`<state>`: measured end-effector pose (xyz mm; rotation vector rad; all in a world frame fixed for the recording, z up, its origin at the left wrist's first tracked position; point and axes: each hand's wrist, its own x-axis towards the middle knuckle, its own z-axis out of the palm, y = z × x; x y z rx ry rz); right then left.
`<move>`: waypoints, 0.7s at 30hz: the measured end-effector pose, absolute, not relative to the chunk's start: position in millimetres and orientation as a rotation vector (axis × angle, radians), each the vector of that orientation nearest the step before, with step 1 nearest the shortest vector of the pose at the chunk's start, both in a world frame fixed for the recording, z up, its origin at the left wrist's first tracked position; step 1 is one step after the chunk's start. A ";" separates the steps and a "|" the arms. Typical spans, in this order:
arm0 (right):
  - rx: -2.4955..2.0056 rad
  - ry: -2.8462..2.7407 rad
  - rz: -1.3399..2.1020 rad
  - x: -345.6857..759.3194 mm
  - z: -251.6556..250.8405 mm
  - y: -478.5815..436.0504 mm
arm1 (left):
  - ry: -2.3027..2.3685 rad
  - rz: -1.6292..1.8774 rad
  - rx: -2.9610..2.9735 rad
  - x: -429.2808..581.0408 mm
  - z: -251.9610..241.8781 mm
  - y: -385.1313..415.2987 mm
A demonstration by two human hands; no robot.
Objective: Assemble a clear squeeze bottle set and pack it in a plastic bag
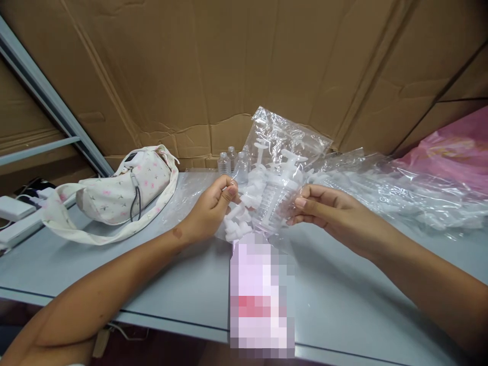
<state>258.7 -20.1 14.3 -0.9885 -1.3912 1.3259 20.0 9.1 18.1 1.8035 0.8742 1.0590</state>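
Observation:
A clear plastic bag stands tilted over the middle of the table, with a ribbed clear container and white T-shaped plastic parts in it. My left hand pinches at the bag's left side, thumb against bent fingers. On the opposite side, my right hand grips the bag beside the ribbed container, its fingertips partly behind the film. Small white plastic pieces are bunched between the hands. Just beyond my left hand, several small clear bottles stand upright.
A pixelated pinkish object lies toward the front edge of the grey table. At left are a floral cloth bag and white boxes with cables. More filled clear bags and a pink bag lie right. Cardboard stands behind.

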 end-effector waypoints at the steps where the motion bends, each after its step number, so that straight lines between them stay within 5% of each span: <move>1: -0.988 -1.385 1.336 258.6 14.6 -19.9 | 0.879 1.060 1.806 19.9 18.3 9.1; 11: -0.812 -1.422 1.589 247.4 1.5 -26.9 | 0.797 1.165 1.802 21.9 13.5 3.3; 21: -0.960 -1.184 1.060 256.9 19.5 -22.1 | 0.749 1.060 1.903 28.8 19.9 -10.4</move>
